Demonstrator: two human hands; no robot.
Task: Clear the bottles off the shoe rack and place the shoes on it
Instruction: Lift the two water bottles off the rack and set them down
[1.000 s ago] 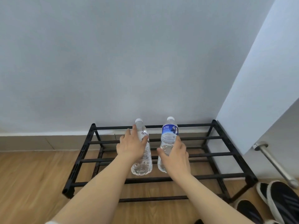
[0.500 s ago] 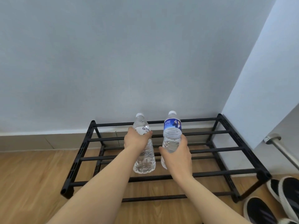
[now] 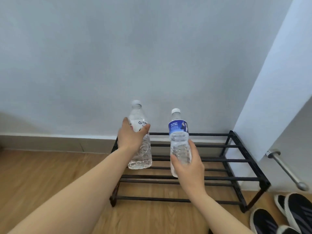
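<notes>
My left hand (image 3: 130, 137) grips a clear water bottle with a white label (image 3: 139, 149), held upright above the left part of the black shoe rack (image 3: 236, 160). Lower down, my right hand (image 3: 189, 164) holds a clear bottle with a blue label (image 3: 178, 132), also upright and raised over the rack's middle. Both bottles are off the rack's bars. Black shoes with white soles (image 3: 290, 215) lie on the floor at the bottom right, beside the rack.
The two-tier rack stands on a wooden floor (image 3: 42, 174) against a grey wall. A white door or panel (image 3: 273, 98) with a metal handle (image 3: 287, 169) juts in just right of the rack.
Both hands have closed on the bottles and lifted them off the rack's top bars. The view has shifted left, so the rack now sits further right.
</notes>
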